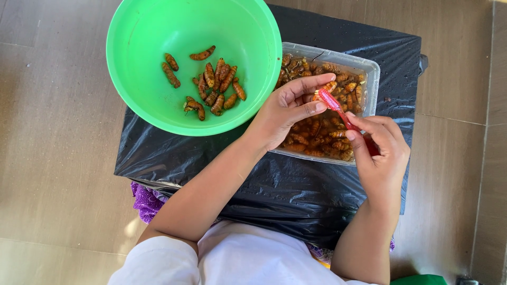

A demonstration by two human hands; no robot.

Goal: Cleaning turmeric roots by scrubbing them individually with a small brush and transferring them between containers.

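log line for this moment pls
left hand: holds orange root piece over clear tub | right hand: holds red toothbrush, bristles on piece | green bowl: some pieces inside

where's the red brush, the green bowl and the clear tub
red brush [331, 100], head view, on its bristled head
green bowl [142, 53], head view, on the bare inner wall
clear tub [369, 64], head view, on its upper right rim

Left hand [288, 113] curled, fingers pinched, right hand [380, 153] closed in grip
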